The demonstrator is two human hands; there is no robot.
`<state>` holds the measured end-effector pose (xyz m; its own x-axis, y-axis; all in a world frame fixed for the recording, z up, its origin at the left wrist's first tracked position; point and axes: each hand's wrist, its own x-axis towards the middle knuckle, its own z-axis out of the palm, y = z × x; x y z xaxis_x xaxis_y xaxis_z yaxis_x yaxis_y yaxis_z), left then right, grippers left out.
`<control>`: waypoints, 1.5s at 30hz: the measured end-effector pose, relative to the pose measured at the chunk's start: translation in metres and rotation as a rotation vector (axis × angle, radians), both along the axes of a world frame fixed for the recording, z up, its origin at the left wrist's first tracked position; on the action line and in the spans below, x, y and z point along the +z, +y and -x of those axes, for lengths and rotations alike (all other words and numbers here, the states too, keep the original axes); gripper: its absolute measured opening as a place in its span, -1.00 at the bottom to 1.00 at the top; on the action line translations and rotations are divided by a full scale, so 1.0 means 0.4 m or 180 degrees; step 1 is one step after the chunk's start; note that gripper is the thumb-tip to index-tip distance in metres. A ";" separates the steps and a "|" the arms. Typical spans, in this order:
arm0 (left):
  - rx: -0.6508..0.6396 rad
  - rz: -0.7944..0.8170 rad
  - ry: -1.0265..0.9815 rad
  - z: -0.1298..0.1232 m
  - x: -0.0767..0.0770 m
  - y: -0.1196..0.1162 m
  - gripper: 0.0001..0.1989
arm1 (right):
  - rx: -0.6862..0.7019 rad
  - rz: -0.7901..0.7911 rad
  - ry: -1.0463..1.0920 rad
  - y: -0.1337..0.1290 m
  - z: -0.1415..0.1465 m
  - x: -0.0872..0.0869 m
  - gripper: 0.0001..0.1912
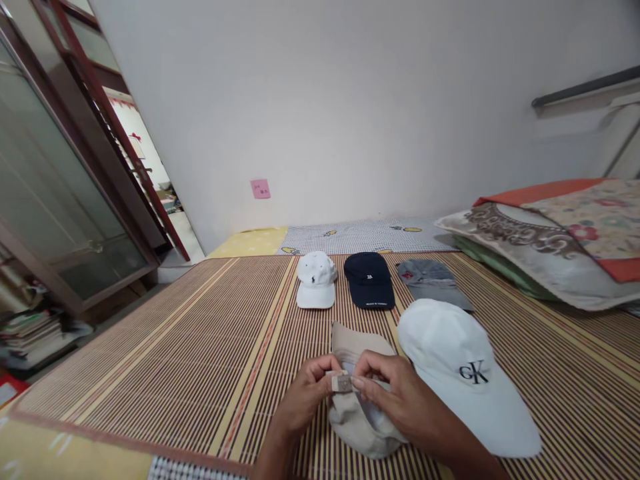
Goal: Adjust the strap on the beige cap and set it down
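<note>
A beige baseball cap (361, 437) lies underside up on the striped mat, its brim pointing away from me. My left hand (311, 388) pinches the cap's back strap beside a small metal buckle (343, 383). From the other side, my right hand (387, 387) has thumb and fingertips closed on the same strap, near the buckle's right edge. Part of the cap's inside is hidden behind my right hand. Close to my right forearm rests a large white cap (453, 353) with black letters on its front.
Beyond my hands stand a small white cap (316, 280), a navy cap (369, 280) and a grey cap (433, 280) in a row on the bamboo mat (200, 347). Stacked pillows (540, 247) lie at right. A wall (350, 113) with a pink note (260, 189) rises behind.
</note>
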<state>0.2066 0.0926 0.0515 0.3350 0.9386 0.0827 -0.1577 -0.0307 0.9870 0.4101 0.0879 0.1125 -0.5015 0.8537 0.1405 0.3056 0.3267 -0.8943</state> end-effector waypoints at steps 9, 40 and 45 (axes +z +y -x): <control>0.0020 0.0032 -0.0051 0.020 -0.005 0.002 -0.68 | 0.0113 0.0142 -0.0071 0.008 -0.045 0.003 -0.80; -0.0078 0.0154 0.0271 0.013 0.018 -0.007 -0.62 | 0.0243 0.0234 0.0001 0.013 -0.035 -0.005 -0.83; -0.0100 0.0270 0.0096 0.015 0.011 -0.004 -0.59 | 0.0293 0.0303 -0.0142 0.022 -0.064 -0.008 -0.79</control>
<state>0.2005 0.0908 0.0559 0.3656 0.9308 -0.0071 -0.1275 0.0577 0.9902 0.4358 0.0966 0.1095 -0.5824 0.8121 0.0370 0.3182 0.2697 -0.9088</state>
